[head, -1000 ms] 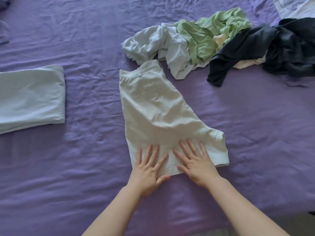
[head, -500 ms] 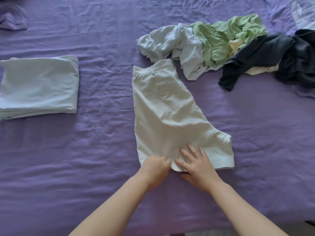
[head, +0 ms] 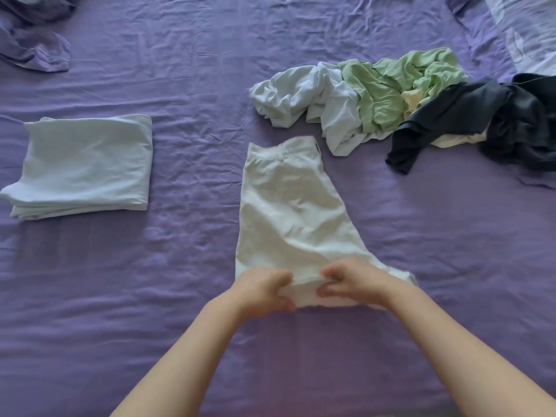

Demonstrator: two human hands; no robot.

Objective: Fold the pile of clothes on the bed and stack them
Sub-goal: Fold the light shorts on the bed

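Both hands are clamped on the near hem of the pale shorts (head: 288, 212): my left hand (head: 264, 291) pinches the hem from its left side, fingers curled over the top and thumb below, and my right hand (head: 350, 281) does the same just beside it. I hold the hem at two close points so the edge lifts as one straight line and not as a sagging corner. The shorts lie flat in the middle of the bed (head: 195, 70), waistband pointing toward the far edge, already halved lengthwise by the look of it, which I judge leaves one fold, hem up to waistband.

Toward the left edge of the bed sits a folded white garment (head: 84, 167), squared off and well apart from the shorts; I read it as the base of the stack, kept clear so I have room to work. Toward the far right corner lies the unfolded pile: a crumpled white top (head: 307, 97), a green garment (head: 400, 82) and a dark garment (head: 481, 121), tangled and touching one another. The white top's edge comes near the waistband, so the fold should land short of it.
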